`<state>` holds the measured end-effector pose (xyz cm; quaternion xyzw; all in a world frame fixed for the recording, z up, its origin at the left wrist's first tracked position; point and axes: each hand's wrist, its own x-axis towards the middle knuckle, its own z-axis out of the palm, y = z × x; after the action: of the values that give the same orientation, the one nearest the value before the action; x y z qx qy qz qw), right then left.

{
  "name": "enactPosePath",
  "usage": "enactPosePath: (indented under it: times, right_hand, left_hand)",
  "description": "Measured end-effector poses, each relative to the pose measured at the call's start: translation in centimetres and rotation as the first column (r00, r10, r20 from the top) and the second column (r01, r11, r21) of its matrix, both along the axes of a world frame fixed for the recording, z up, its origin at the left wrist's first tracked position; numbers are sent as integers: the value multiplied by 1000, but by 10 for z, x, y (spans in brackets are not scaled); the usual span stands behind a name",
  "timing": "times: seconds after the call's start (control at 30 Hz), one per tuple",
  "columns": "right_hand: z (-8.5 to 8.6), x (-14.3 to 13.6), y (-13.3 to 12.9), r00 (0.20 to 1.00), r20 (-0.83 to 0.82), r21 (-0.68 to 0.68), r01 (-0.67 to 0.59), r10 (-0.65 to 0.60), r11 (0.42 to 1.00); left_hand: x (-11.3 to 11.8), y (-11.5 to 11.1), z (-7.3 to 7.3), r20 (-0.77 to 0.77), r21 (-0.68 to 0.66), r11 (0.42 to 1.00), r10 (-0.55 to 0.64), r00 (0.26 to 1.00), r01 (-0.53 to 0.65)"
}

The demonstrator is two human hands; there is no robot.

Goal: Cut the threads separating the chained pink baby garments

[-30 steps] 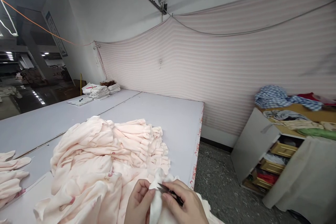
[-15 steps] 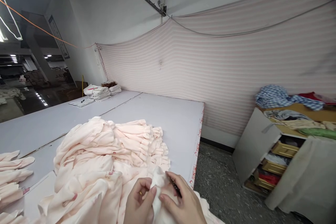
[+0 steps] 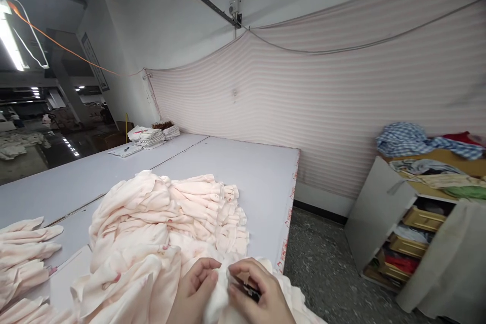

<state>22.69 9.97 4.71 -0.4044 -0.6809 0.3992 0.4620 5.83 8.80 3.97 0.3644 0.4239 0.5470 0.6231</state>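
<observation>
The white cloth [image 3: 216, 299] is in front of you, at the near side of the table [image 3: 261, 164], between your two hands. Your left hand [image 3: 195, 291] holds the edge of this cloth in a narrow pinch, with the thumb and the first finger almost together. Your right hand [image 3: 266, 296] is closed around small dark snips [image 3: 248, 288], and its fingertips are at the other side of the cloth. The blades are partly hidden by your fingers, so I cannot tell how wide they are open.

Just beyond your hands and to the left lies a big heap of pale pink garments [image 3: 131, 235], with small reddish marks and with ruffled ends toward the right. At the left border of the view there is a second group of pale pink pieces [image 3: 28, 248], near a flat pale sheet [image 3: 72, 274]. At the far side of the table stand stacks of folded white cloth [image 3: 148, 138].

Behind the table hangs a striped pink and white curtain [image 3: 304, 96]. On the right, well apart from the table, is a cabinet [image 3: 374, 212] with yellowish drawers [image 3: 423, 218], and a blue checked cloth [image 3: 402, 139] lies on top of it.
</observation>
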Motion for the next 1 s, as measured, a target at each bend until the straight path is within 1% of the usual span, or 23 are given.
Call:
enactPosePath:
  times: [0.1,0.17,0.23,0.3,0.37,0.43,0.5,0.53,0.63,0.7,0.87,0.93,1.0]
  right_hand:
    - [-6,-5,-6,1000,-5,82,3,-3,997]
    - [-10,-7,-8,999,9,89,41,-42,995]
    - [-13,-9,-9,995,41,80,83,-86,993]
    - [-14,-11,-9,992,49,95,110,-115,989]
    - [-11,-12,-9,991,25,94,129,-132,987]
    - [-6,-9,-9,992,-25,24,126,-126,992]
    - [0,-2,-10,994,-76,-63,75,-79,995]
    - [2,3,-12,996,-75,-88,42,-48,995]
    - [7,15,-18,999,33,-95,-15,18,995]
    - [7,18,-22,996,80,-109,-17,26,994]
    - [8,15,-25,997,40,-181,-52,60,982]
    - [8,15,-25,997,-4,-230,-72,73,971]
    - [7,16,-26,990,-102,-290,-119,93,950]
  left_hand:
    - [5,-5,-2,-25,61,998,7,1000,-6]
    - [6,-9,0,-108,74,997,-1,994,9]
    - [5,-13,2,-228,66,996,-50,972,66]
    - [4,-15,4,-333,45,989,-119,935,142]
    - [4,-16,5,-368,37,986,-136,920,161]
    - [5,-17,6,-334,46,994,-82,939,103]
    - [7,-19,6,-253,39,999,-16,967,27]
    - [8,-20,7,-212,28,1000,3,977,3]
    - [12,-23,7,-119,18,1000,20,993,-18]
    - [13,-24,5,-101,32,999,2,995,1]
    - [12,-22,-5,-111,34,995,-91,990,96]
    - [13,-24,-6,-109,21,992,-125,986,128]
    - [16,-28,-2,-122,16,986,-162,979,165]
